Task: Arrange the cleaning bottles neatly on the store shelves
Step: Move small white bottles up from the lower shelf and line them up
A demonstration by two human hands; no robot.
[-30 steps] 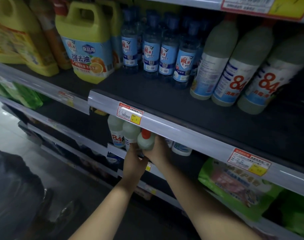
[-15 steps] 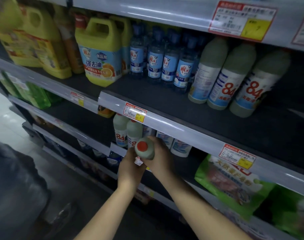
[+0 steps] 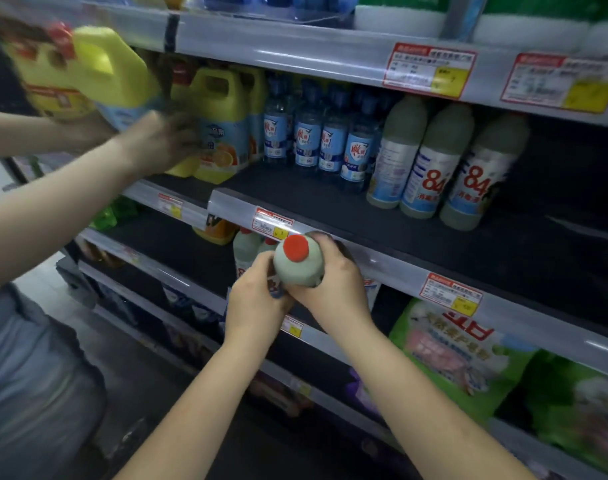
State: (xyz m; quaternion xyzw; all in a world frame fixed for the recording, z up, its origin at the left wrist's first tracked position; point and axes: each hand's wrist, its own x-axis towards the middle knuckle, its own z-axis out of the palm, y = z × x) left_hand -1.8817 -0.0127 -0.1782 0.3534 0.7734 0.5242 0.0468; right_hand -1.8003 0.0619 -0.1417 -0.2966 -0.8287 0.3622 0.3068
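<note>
I hold a pale green 84 disinfectant bottle (image 3: 300, 266) with a red cap in front of the middle shelf's edge, its cap pointing toward me. My right hand (image 3: 333, 289) wraps its body; my left hand (image 3: 254, 303) grips its lower side. Two more such bottles (image 3: 248, 244) stand on the lower shelf behind my hands. On the middle shelf (image 3: 503, 237), three large 84 bottles (image 3: 430, 161) stand to the right of several blue bottles (image 3: 316, 133).
Another person's arm (image 3: 87, 188) reaches in from the left, with a hand on a yellow jug (image 3: 222, 129); that person lifts a second yellow jug (image 3: 98, 74). Green bags (image 3: 458, 355) lie on the lower right shelf. Price tags line the shelf rails.
Both hands have drawn the red-capped bottle out from the lower shelf and upward. Another person's arms with a yellow jug have come into view at the left.
</note>
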